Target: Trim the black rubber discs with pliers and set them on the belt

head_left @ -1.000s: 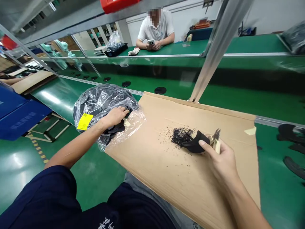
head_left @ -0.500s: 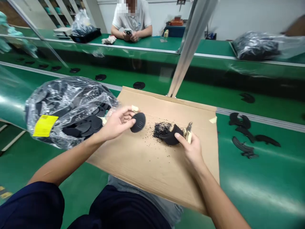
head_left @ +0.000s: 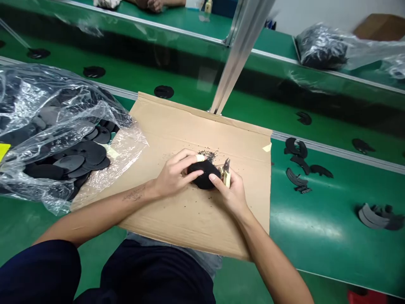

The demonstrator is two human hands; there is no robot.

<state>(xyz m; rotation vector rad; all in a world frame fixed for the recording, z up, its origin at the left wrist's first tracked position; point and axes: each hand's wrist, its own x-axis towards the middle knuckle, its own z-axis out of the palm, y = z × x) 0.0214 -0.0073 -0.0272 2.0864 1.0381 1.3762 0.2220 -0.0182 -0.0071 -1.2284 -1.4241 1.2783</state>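
Over the cardboard sheet (head_left: pixel 177 215), my left hand (head_left: pixel 179 174) and my right hand (head_left: pixel 233 192) meet at a rounded black foam pad (head_left: pixel 204 175). My left fingers grip its left side, with a pale wrap on one fingertip. The right thumb presses on the pad's right edge. Pale-yellow-handled nippers (head_left: pixel 227 171) sit in my right hand too, jaws pointing up and away. Whether the black pad is one piece or two overlapping pieces, I cannot tell. Small black crumbs (head_left: pixel 209 154) lie scattered just beyond it.
At left, a clear plastic bag (head_left: pixel 41 101) spills black oval pads (head_left: pixel 90 152) onto the cardboard. Curved black offcuts (head_left: pixel 295 177) and a stack of grey-black arcs (head_left: pixel 375 216) lie on the green table at right. A metal post (head_left: pixel 234 63) rises behind the cardboard; a person's hand (head_left: pixel 155 5) shows beyond.
My hands have come together: the slitted oval pad in the left has met the curved black piece in the right. The view has tilted down, and the bag appears nearer.
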